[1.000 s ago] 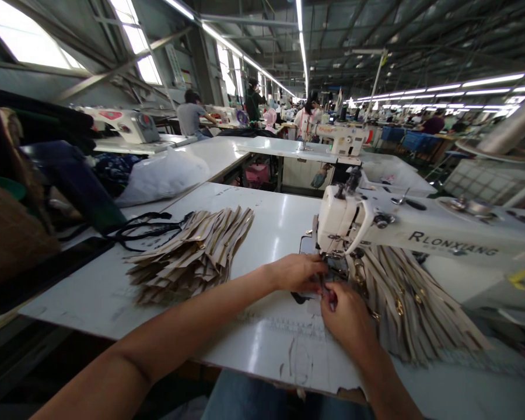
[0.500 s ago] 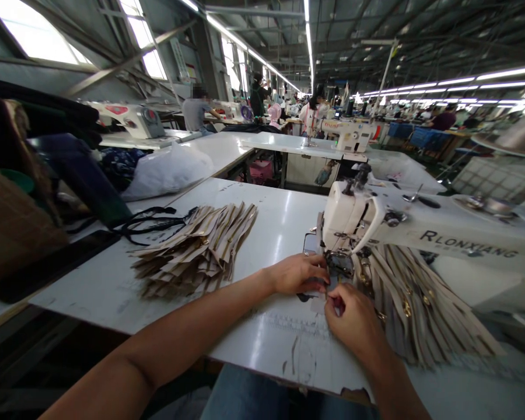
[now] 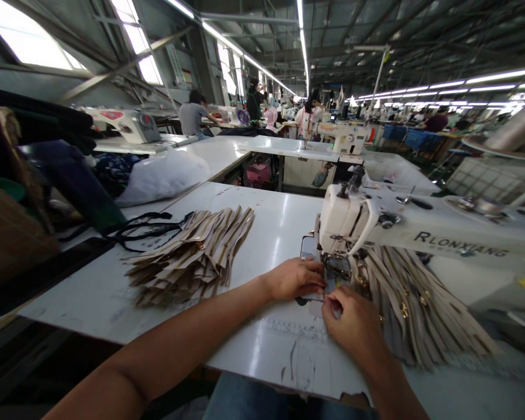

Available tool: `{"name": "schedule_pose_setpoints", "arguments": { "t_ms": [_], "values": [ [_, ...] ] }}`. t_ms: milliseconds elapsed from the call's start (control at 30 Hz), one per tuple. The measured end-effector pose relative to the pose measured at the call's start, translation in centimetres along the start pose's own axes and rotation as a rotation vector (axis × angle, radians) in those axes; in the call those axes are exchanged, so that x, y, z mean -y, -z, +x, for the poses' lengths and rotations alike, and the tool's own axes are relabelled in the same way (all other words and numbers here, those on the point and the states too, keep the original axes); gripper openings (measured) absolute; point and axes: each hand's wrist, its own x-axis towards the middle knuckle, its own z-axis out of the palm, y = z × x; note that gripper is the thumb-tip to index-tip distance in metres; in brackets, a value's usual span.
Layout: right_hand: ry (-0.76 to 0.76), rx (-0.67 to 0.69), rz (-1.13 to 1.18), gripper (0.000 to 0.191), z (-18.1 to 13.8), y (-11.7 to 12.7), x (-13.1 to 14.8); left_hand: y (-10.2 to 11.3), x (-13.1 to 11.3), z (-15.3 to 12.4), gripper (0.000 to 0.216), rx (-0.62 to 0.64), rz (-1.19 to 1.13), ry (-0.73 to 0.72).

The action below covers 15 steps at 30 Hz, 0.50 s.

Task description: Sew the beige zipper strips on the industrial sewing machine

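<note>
A white sewing machine (image 3: 398,230) stands on the white table (image 3: 271,233). My left hand (image 3: 295,279) lies with curled fingers on a small dark piece (image 3: 329,286) just in front of the needle foot. My right hand (image 3: 354,324) pinches the near edge of the same piece, fingers closed. To the right of the foot, a fanned heap of beige zipper strips (image 3: 420,303) spreads under the machine arm. A second pile of beige strips (image 3: 192,254) lies at the left of the table.
Black cords (image 3: 144,227) and a white plastic bag (image 3: 161,175) sit at the left, beside dark bundles. The table's front edge (image 3: 297,373) is chipped. More tables, sewing machines (image 3: 343,137) and people working fill the hall behind.
Both hands stay at the needle foot; the right hand has shifted slightly nearer and lower with the piece. The view wobbled a little.
</note>
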Motion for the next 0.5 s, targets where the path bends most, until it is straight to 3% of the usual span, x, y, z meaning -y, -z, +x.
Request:
{"name": "schedule_pose_setpoints", "arguments": {
  "t_ms": [500],
  "values": [
    [-0.062, 0.068, -0.120, 0.019, 0.88, -0.37, 0.64, 0.10, -0.16, -0.13, 0.029, -0.043, 0.156, 0.012]
  ]
}}
